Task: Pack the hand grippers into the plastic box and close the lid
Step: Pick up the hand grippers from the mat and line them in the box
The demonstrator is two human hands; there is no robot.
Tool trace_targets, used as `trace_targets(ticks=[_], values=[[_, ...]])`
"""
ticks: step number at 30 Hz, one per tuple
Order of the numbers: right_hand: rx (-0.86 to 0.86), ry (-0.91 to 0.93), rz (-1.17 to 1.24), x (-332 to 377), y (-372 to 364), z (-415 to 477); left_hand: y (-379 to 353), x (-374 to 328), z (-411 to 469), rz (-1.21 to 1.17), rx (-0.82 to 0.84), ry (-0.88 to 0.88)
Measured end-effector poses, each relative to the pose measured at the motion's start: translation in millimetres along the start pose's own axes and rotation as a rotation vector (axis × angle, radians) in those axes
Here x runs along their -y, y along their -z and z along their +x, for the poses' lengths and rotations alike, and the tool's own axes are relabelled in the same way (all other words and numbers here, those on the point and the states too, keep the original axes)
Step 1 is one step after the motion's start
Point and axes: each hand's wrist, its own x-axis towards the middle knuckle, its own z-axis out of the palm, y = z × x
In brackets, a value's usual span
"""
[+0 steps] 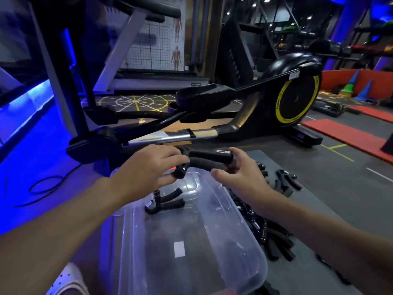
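Note:
A clear plastic box [229,211] stands open on the floor in front of me. One black hand gripper [164,202] lies inside it at the far end. Above the box's far rim, a second black hand gripper [209,159] hangs between both hands. My left hand [146,167] pinches its spring end with curled fingers. My right hand [240,173] holds the foam handle ends with its fingertips. A pile of several more black hand grippers [268,228] lies on the floor just right of the box, and another one [286,182] lies farther back.
A rowing machine [276,103] with a yellow-ringed wheel stands behind the box, its rail [170,137] just past my hands. A black cable [46,184] loops on the floor at left. Red mats [350,135] lie at right. A white perforated shoe [70,279] shows at bottom left.

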Motion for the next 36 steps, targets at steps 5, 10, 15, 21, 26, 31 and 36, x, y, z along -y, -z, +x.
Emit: trace_targets(ticks=[5, 10, 15, 21, 26, 31, 36], values=[[0.042, -0.16, 0.15, -2, -5, 9, 2, -2, 1, -0.042, -0.037, 0.029], [0.023, -0.058, -0.083, -4, -1, 16, 4, -6, 5, -0.149, -0.003, 0.128], [0.052, 0.127, -0.174, -5, 0, 17, 3, -8, 2, -0.219, 0.041, 0.218], [0.028, 0.263, -0.281, 0, -7, 15, 1, 0, -5, -0.449, 0.071, 0.395], [0.051, 0.264, -0.306, -4, -16, 16, 3, 1, -12, -0.515, 0.069, 0.431], [0.114, 0.216, -0.275, -8, -25, 24, 1, 5, -21, -0.567, 0.072, 0.477], [0.135, 0.123, -0.246, -11, -39, 35, -5, 16, -32, -0.575, 0.129, 0.547]])
